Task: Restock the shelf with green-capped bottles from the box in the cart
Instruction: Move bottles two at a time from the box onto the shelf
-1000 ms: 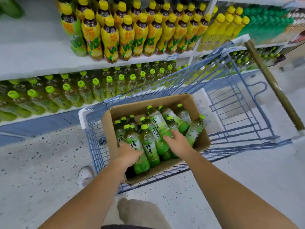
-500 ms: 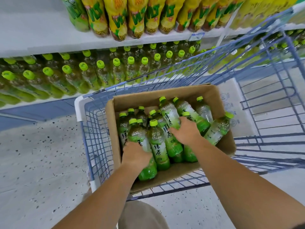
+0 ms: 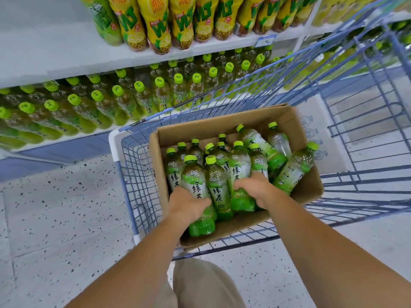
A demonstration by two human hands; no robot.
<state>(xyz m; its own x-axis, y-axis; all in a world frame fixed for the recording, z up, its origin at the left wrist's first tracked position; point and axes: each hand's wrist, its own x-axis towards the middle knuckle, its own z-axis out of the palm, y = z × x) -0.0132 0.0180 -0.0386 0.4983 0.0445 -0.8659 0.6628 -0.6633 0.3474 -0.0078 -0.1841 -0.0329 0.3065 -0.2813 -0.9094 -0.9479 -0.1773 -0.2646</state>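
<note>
1. Head view, looking down into a blue wire cart [image 3: 131, 178]. It stands on a speckled floor [image 3: 55, 218], just beside the shelf [image 3: 66, 137]
2. An open cardboard box [image 3: 222, 127] sits in the near-left end of the cart. The rest of the basket stretches off to the right
3. The box holds green-capped bottles [image 3: 222, 152] with white-and-green labels. Those at left and middle are upright and packed touching. Those at right are tilted or lying, and one leaning bottle [image 3: 293, 170] rests against the right wall with its cap over the rim
4. Left hand [image 3: 186, 202]: inside the box at the near-left corner, fingers curled round the lower half of the left bottle [image 3: 193, 178], gripping it. That bottle is upright, cap up, touching its neighbours
5. Right hand [image 3: 255, 187]: inside the box near the middle, fingers [image 3: 241, 185] curled leftward round the lower body of the right bottle [image 3: 239, 165], gripping it. Cannot tell whether a second bottle lies under the palm
6. One upright bottle stands between the two gripped ones
7. Both gripped bottles are in the box. Their bases are hidden, so cannot tell whether they are lifted
8. The shelf carries close rows of green-capped shelf bottles [image 3: 117, 94], all upright
9. Upper shelf [image 3: 55, 52]: yellow bottles [image 3: 155, 23] on its right part, bare white surface at left, blue tag [image 3: 265, 41] on the front edge
10. Beige trousers [image 3: 200, 283] show at the bottom, between the forearms
</note>
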